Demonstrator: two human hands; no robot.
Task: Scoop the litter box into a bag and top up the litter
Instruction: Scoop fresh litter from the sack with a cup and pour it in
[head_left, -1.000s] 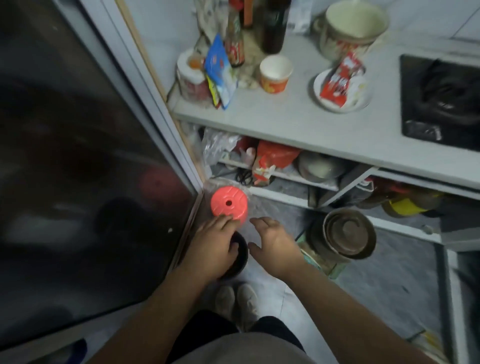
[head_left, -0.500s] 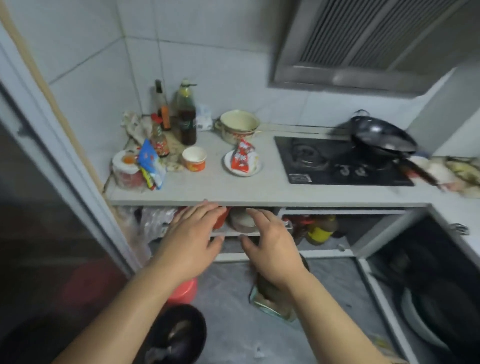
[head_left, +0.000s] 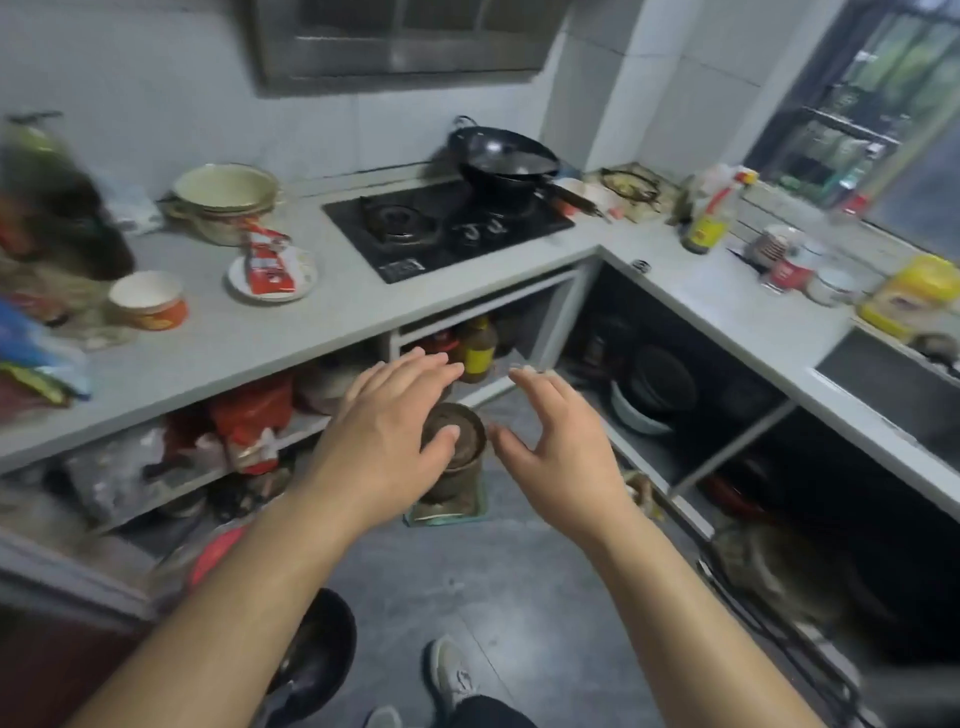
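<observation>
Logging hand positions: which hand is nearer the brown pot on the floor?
Left. The left hand overlaps the brown pot in view, thumb across its lid; the right hand hovers just to its right, apart.

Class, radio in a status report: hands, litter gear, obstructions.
Left hand open, empty. Right hand open, empty. No litter box or bag in view. Brown pot on the floor below the hands.

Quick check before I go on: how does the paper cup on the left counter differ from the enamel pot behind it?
The paper cup is orange with a white inside and has no handles; the enamel pot is cream and has side handles. The cup is much the smaller. The cup sits near the counter's front edge, the pot back by the wall, next to the stove. Both stand upright, open-topped, on the same grey counter.
</observation>
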